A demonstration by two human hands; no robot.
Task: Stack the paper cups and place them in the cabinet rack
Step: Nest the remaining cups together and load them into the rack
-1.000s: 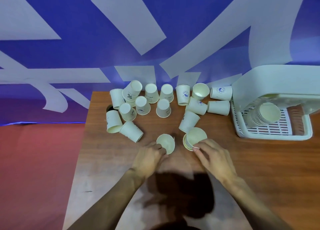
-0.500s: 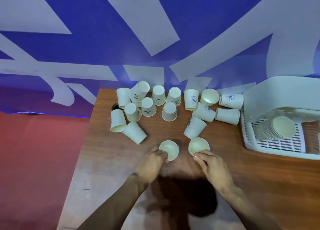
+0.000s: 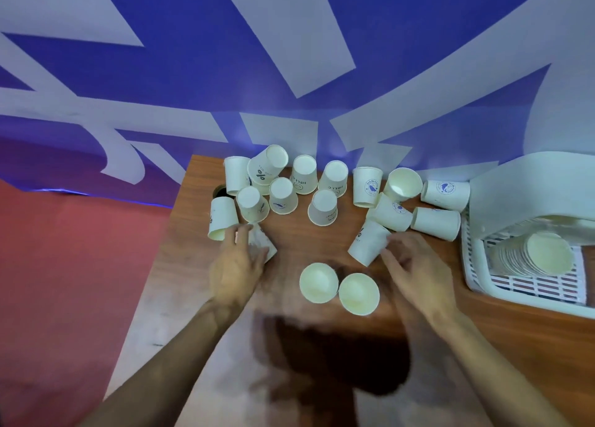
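Note:
Two paper cups stand upright side by side near the table's front, the left one [image 3: 318,283] and the right one [image 3: 359,294]. My left hand [image 3: 236,265] has its fingers and thumb around a blurred cup lying on its side [image 3: 264,242]. At the right, my right hand [image 3: 415,272] holds the rim end of another lying cup [image 3: 367,241] between fingers and thumb. Several more cups, upside down or on their sides, crowd the table's far edge [image 3: 322,207]. A long stack of cups [image 3: 544,257] lies in the white cabinet rack [image 3: 476,275] at the right.
The wooden table [image 3: 306,243] ends at a blue and white banner wall behind the cups. A round hole [image 3: 220,190] is in the table's far left corner. Red floor lies to the left. A white cover [image 3: 515,188] hangs over the rack.
Both hands left the two upright cups and spread outward, the left to a lying cup at the left, the right to a lying cup at the right. The camera view shifted.

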